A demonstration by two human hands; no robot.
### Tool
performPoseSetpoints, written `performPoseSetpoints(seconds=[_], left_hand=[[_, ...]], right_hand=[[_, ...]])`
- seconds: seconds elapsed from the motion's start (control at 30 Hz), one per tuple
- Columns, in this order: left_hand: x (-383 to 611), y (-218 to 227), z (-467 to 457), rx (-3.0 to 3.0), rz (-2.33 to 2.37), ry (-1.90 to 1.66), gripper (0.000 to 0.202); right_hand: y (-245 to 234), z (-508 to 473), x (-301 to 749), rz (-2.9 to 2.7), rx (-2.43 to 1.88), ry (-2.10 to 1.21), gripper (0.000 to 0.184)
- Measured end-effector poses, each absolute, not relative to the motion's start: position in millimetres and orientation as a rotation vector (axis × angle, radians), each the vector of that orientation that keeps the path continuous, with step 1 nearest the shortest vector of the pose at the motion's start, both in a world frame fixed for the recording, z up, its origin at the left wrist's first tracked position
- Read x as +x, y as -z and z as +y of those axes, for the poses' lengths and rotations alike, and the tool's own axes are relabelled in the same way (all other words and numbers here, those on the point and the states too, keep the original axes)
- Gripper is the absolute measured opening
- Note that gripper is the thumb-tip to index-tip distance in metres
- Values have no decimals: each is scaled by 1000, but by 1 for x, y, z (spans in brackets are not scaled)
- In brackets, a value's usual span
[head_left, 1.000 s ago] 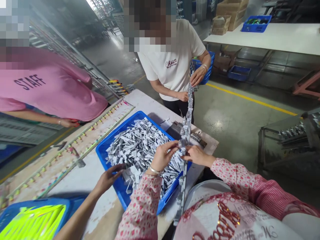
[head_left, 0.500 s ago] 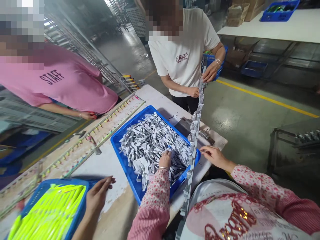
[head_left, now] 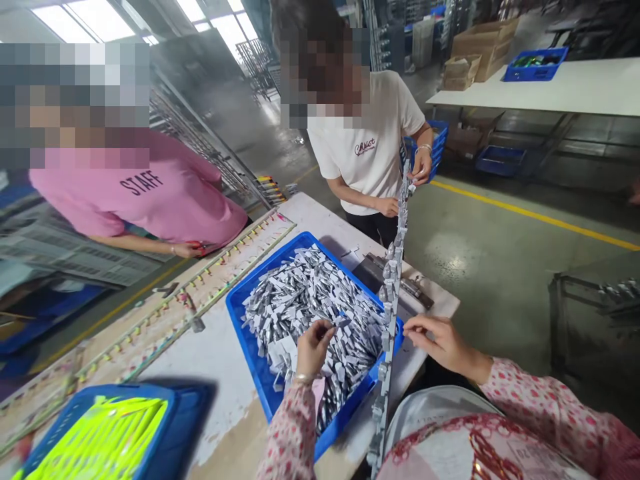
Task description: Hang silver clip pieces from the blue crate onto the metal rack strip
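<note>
A blue tray (head_left: 250, 350) holds a heap of small silver pieces with white tabs (head_left: 305, 287). Over the heap, my left hand (head_left: 314, 343) is closed in a pinch, and a small silver piece (head_left: 342, 323) shows at its fingertips. A long grey rail (head_left: 394, 310) lined with grey clips stands across the tray's right side. Beside it, my right hand (head_left: 443, 341) has its thumb and fingers drawn together near the rail's edge; what they pinch, if anything, is too small to make out.
Across the table, a person in a white shirt (head_left: 367, 157) has both hands at the rail's far end. Another person in pink (head_left: 170, 193) stands at left, by long strips of small coloured pieces (head_left: 200, 267). A blue basket (head_left: 173, 427) of neon-yellow pieces sits lower left.
My left hand has risen out of the heap and moved slightly left, now pinching a piece. Another person's hand beside the yellow basket has left the view. My right hand stays by the rail.
</note>
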State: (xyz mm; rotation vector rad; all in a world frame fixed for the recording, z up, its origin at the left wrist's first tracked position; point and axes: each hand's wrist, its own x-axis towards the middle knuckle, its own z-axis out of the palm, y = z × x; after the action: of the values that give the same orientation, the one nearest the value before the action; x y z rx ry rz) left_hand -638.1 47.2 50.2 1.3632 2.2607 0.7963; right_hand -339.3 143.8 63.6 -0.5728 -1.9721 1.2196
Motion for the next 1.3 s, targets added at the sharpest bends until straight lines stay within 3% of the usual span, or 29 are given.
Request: performPoseSetpoints(seconds=[0.13,0.17,0.23,0.33,0.4,0.5,0.57,0.67,0.8,0.97,1.1,1.3], left_hand=[[-590,-130,27,1351,1683,-1391,15],[-577,-145,21,1372,1543,-1441,14],[-555,-163,12,1429,1377,-1420,12],[-537,-165,4,1398,1395,-1356,8],[-532,-156,5,1253,1360,-1388,11],[-523,-140,13,941,1062,-1495,37],[-518,-135,19,779,927,-1522,49],[-520,-137,25,828,1128,-1571,43],[-531,-151,20,1415,1727,-1502,15],[-528,-160,12,1984,1792,-1141,32],[-534,-153,16,1750,1768,-1175,23],[-552,-124,26,838,1446,-1697,22]], right_hand=[[-114,126,-349,-2029,-239,-1180,50],[-123,122,-351,-2055,-168,-1197,53],[-134,115,-353,-2095,-97,-1214,41],[-131,109,-355,-2021,-154,-1354,21],[-121,107,-359,-1843,-159,-1663,23],[-108,106,-368,-1548,-73,-2143,35],[-105,109,-372,-1457,-43,-2273,40],[-112,119,-370,-1543,-137,-2124,35],[-125,133,-362,-1971,-269,-1486,21],[-129,132,-364,-2299,-128,-1034,20],[-124,132,-362,-2208,-221,-1139,27],[-88,144,-352,-2014,-550,-1140,21]])
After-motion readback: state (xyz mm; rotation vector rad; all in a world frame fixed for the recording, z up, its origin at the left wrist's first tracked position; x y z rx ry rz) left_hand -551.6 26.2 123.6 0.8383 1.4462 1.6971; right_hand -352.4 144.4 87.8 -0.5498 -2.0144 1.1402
